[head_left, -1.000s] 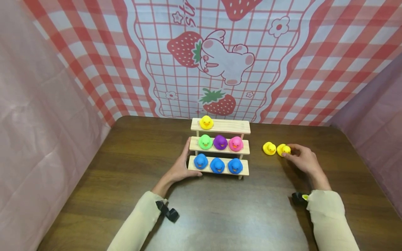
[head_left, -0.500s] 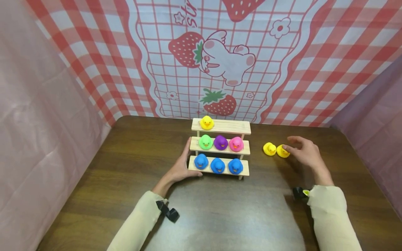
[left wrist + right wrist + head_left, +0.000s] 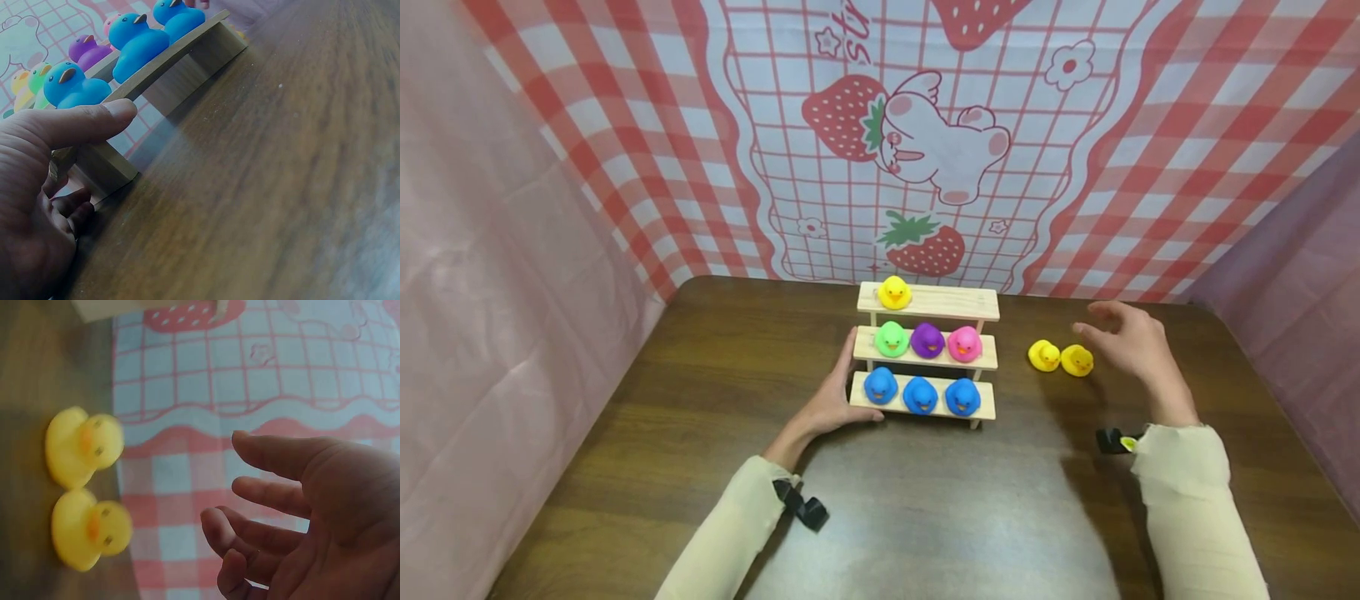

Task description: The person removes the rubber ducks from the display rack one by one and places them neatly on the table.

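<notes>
Red-and-white gingham cloth [image 3: 677, 167] hangs behind the wooden stand [image 3: 955, 302], printed with strawberries and a sideways cartoon animal; its lettering and one strawberry are cut off by the upper edge. Satiny, wrinkled pale curtains [image 3: 512, 292] flank the stand on both sides, running out of view. Beneath it spreads a brown wood-grain table [image 3: 715, 358] with a dull sheen.

Flat, pale planks make the stand's three steps, their supports largely hidden from above. Rounded, smooth ducks sit on it: a yellow duck [image 3: 894, 293] on top, green [image 3: 892, 340], purple [image 3: 927, 341] and pink [image 3: 964, 344] ducks on the middle step, and three blue ducks [image 3: 921, 396] on the lowest. From the left wrist, the pink one is mostly covered by a blue one.

The left hand [image 3: 831, 402] grips the stand's left end, thumb along the lowest step's front edge; its other fingers are partly concealed by the wood. Right of the stand, two yellow ducks [image 3: 1043, 356] sit side by side on the table, blurred in the right wrist view. Near them, the right hand [image 3: 1131, 337] hovers with fingers loosely bent, apart from both ducks.
</notes>
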Motion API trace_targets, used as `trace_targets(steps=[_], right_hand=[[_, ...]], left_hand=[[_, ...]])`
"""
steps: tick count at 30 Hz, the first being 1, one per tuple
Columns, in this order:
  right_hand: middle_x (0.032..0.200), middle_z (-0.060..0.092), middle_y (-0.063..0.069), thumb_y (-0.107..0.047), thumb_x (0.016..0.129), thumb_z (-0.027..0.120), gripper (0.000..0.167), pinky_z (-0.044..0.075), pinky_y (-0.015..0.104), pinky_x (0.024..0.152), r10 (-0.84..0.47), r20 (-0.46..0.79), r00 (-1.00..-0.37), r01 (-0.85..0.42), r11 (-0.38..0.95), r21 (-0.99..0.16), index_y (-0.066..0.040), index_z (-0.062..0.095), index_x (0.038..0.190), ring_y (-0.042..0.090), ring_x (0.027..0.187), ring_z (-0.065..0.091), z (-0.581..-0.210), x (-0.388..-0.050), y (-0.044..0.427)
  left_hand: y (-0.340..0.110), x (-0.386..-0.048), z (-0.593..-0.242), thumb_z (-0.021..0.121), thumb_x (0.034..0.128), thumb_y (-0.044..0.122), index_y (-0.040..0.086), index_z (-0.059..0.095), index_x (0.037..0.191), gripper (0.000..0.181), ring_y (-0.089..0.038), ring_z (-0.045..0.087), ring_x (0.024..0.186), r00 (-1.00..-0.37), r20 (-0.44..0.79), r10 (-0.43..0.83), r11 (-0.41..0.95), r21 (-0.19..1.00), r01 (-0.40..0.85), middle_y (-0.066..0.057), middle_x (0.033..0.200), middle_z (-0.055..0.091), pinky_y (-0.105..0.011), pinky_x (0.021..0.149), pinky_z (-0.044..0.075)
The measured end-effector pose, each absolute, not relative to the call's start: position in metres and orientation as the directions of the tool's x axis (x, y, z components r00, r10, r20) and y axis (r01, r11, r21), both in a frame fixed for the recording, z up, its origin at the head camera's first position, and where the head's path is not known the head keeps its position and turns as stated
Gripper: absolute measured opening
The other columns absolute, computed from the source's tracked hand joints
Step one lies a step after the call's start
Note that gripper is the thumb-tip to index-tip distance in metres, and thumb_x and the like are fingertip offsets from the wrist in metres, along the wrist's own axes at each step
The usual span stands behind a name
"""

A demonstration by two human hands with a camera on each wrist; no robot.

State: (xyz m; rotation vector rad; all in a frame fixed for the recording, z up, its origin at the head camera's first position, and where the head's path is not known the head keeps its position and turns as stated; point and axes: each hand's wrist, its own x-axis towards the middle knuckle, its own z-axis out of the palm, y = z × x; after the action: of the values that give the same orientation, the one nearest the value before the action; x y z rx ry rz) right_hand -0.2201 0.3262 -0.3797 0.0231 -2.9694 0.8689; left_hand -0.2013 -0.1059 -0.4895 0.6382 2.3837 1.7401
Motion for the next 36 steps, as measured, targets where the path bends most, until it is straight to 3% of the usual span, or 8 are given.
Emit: trace_targets(steps=[7,9,13,15,21,24,31,36], right_hand=[[0.132,0.061,0.027,-0.047,0.096,0.062,0.061,0.056,0.041,0.076,-0.023,0.078,-0.997,-0.062,0.830,-0.554,0.000,0.057,0.135,0.040,0.106,0.059,-0.358,-0.225,0.302],[0.133,0.061,0.025,-0.047,0.096,0.062,0.061,0.056,0.043,0.079,-0.021,0.073,-0.997,-0.059,0.817,-0.574,-0.001,0.057,0.135,0.041,0.108,0.060,-0.353,-0.225,0.294],[0.136,0.060,0.025,-0.047,0.096,0.062,0.060,0.055,0.058,0.092,-0.013,0.058,-0.998,-0.046,0.789,-0.613,-0.003,0.057,0.136,0.044,0.116,0.060,-0.346,-0.226,0.281],[0.136,0.060,0.025,-0.046,0.096,0.063,0.060,0.055,0.058,0.092,-0.011,0.065,-0.998,-0.049,0.787,-0.616,-0.003,0.056,0.137,0.044,0.116,0.060,-0.342,-0.227,0.275],[0.137,0.060,0.021,-0.043,0.095,0.064,0.057,0.054,0.033,0.077,-0.034,0.103,-0.994,-0.091,0.776,-0.624,-0.006,0.057,0.137,0.036,0.110,0.056,-0.334,-0.231,0.257],[0.134,0.062,0.020,-0.040,0.095,0.065,0.052,0.051,0.028,0.075,-0.068,0.133,-0.989,-0.138,0.763,-0.632,-0.006,0.059,0.135,0.035,0.105,0.058,-0.332,-0.233,0.249],[0.138,0.060,0.021,-0.036,0.096,0.066,0.054,0.058,0.050,0.087,-0.132,0.142,-0.981,-0.193,0.748,-0.635,-0.005,0.056,0.139,0.038,0.108,0.062,-0.324,-0.236,0.229],[0.139,0.060,0.021,-0.035,0.096,0.065,0.054,0.054,0.050,0.088,-0.158,0.151,-0.976,-0.218,0.751,-0.623,-0.004,0.056,0.139,0.037,0.110,0.059,-0.318,-0.238,0.214]], left_hand=[[-0.105,-0.201,-0.488,0.089,0.0696,0.005,0.019,-0.009,0.162,0.135,-0.039,0.029,0.151,-0.905,0.138,0.403,0.261,0.930,0.258,-0.012,0.171,-0.001,-0.054,0.127,0.017],[-0.105,-0.201,-0.488,0.089,0.0698,0.006,0.020,-0.009,0.162,0.135,-0.038,0.028,0.152,-0.906,0.131,0.402,0.267,0.930,0.253,-0.011,0.171,-0.002,-0.053,0.127,0.017],[-0.105,-0.201,-0.488,0.088,0.0700,0.006,0.020,-0.009,0.162,0.134,-0.038,0.027,0.152,-0.907,0.121,0.402,0.271,0.931,0.245,-0.011,0.171,-0.002,-0.052,0.128,0.017],[-0.105,-0.201,-0.488,0.088,0.0701,0.005,0.020,-0.009,0.162,0.134,-0.038,0.027,0.152,-0.908,0.120,0.401,0.269,0.932,0.242,-0.011,0.171,-0.002,-0.052,0.128,0.017],[-0.105,-0.201,-0.487,0.088,0.0700,0.005,0.020,-0.008,0.162,0.134,-0.038,0.027,0.152,-0.909,0.122,0.398,0.261,0.935,0.240,-0.011,0.171,-0.001,-0.053,0.128,0.016],[-0.106,-0.201,-0.488,0.088,0.0699,0.005,0.019,-0.008,0.162,0.134,-0.039,0.027,0.152,-0.908,0.127,0.398,0.258,0.935,0.244,-0.011,0.171,-0.001,-0.053,0.128,0.016],[-0.106,-0.201,-0.488,0.088,0.0696,0.005,0.019,-0.008,0.162,0.134,-0.041,0.027,0.152,-0.908,0.128,0.398,0.266,0.932,0.248,-0.010,0.171,-0.003,-0.053,0.127,0.018],[-0.106,-0.201,-0.488,0.089,0.0696,0.005,0.020,-0.007,0.162,0.134,-0.039,0.028,0.152,-0.911,0.118,0.396,0.266,0.935,0.236,-0.010,0.171,-0.001,-0.052,0.127,0.018]])
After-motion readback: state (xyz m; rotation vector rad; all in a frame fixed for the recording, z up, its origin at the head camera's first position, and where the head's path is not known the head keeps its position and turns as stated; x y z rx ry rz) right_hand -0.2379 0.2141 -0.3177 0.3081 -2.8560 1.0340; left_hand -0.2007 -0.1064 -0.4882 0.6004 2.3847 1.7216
